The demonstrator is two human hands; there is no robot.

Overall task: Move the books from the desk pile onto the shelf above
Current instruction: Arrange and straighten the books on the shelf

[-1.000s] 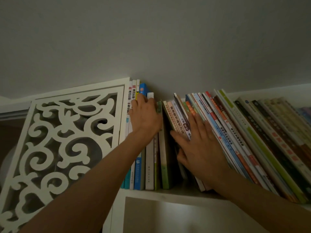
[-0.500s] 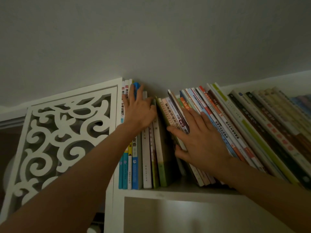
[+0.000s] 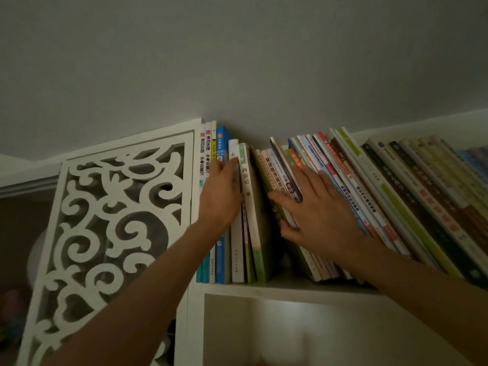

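Head view of the upper shelf (image 3: 290, 287) with both hands at the row of books. The left hand (image 3: 220, 196) lies flat, fingers (image 3: 228, 167) straight and close together, pressing the spines of the upright books (image 3: 237, 220) that stand against the white fretwork end panel (image 3: 105, 220). The right hand (image 3: 317, 215) lies spread, fingers wide and straight, on the spines of the leaning books (image 3: 356, 186), whose tops tilt to the left; neither hand curls round or pinches a book. The governing relation is the wedge-shaped gap (image 3: 274, 233) between the two groups: it lies between the hands, just right of the left fingers and just left of the right thumb, and runs bottom to top, parallel to the books' long axes. The green-spined book (image 3: 257, 212) bounds it on the left. Both hands border the gap; the right thumb appears nearest its mouth. The desk pile is out of view, so how many books are left cannot be told.

Compared with the frame half a second earlier, the left hand sits lower on the spines, so the tops of the blue and white spines now show above its fingers. The right hand keeps much the same place on the leaning books, and the gap remains open.
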